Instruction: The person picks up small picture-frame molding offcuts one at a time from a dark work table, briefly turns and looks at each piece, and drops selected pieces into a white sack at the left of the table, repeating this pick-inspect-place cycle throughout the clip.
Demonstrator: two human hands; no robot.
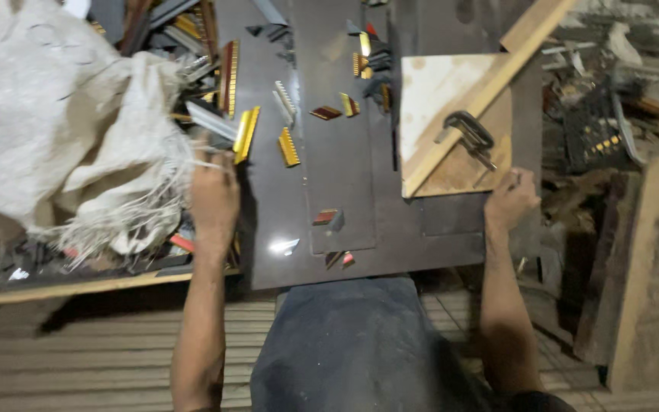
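The fingers of the left hand [213, 200] are curled out of sight at a gold moulding offcut [246, 134] at twelve o'clock; a grip cannot be told. The right hand [509, 200] is rested, fingers bent and empty, on the dark desk [337, 160], a clamp [469, 136] at eleven o'clock on the wooden board [444, 99].
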